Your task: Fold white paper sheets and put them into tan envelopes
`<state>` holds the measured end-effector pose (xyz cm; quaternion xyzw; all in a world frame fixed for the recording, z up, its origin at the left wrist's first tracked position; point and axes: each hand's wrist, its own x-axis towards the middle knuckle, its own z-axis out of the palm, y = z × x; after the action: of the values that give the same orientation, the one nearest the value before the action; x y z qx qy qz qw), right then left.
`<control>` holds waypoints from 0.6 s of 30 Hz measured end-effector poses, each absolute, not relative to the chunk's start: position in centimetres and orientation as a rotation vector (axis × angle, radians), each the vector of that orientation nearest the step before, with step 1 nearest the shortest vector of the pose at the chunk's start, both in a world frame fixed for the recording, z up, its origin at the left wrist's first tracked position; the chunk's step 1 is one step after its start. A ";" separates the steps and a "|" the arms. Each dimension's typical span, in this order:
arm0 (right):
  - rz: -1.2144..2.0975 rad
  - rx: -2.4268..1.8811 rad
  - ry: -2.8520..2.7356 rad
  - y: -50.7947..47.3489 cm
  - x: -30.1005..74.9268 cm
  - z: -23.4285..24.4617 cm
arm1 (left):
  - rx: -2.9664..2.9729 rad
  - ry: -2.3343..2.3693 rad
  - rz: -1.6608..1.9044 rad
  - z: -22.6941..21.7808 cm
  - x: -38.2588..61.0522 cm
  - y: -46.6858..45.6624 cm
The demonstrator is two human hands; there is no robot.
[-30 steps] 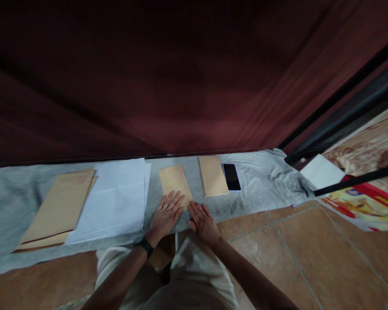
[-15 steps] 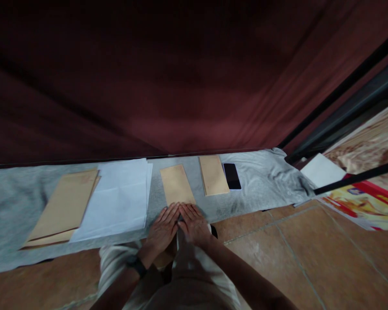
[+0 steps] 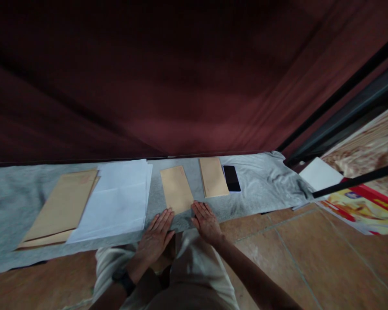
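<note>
A small brown envelope lies on the grey cloth, in front of me. My left hand rests flat at its lower left corner, fingertips touching or very near the edge. At the lower right corner lies my right hand, its fingers stretched out and thumb apart. Neither hand grips anything. To the right is a stack of small brown envelopes, with a dark-screened phone beside it. White paper sheets are to the left, next to larger brown envelopes.
A dark red curtain hangs along the cloth's far side. Black bars of a frame stand at the right, by a white sheet and a red-and-yellow printed packet. Brown floor tiles lie below.
My hands have moved apart from the middle of the envelope's near edge to its two near corners. The envelope's near edge is now uncovered. The envelope itself has hardly moved.
</note>
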<state>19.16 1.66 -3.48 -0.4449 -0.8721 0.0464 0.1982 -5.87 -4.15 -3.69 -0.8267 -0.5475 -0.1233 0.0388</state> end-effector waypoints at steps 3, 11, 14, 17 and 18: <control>0.113 -1.214 -2.461 1.7 18.5 -3.3 | -2.512 -1.681 -0.414 -3.7 -5.9 -4.2; 0.087 -1.063 -2.536 1.9 17.5 -4.6 | -2.470 -1.776 -0.620 -1.9 -2.1 1.3; 0.090 -1.066 -2.510 1.8 17.5 -4.9 | -2.510 -1.745 -0.611 -2.4 -0.7 5.4; 0.105 -1.077 -2.501 1.7 17.4 -4.9 | -2.499 -1.799 -0.543 -3.4 -0.5 9.2; 0.108 -1.084 -2.497 1.6 17.4 -4.8 | -2.490 -1.813 -0.524 -3.7 -0.6 10.2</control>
<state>17.40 1.64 -4.80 -0.3894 -0.8966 0.0389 0.2072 -0.56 10.24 -3.65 -0.7969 -0.5803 -0.1678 0.0087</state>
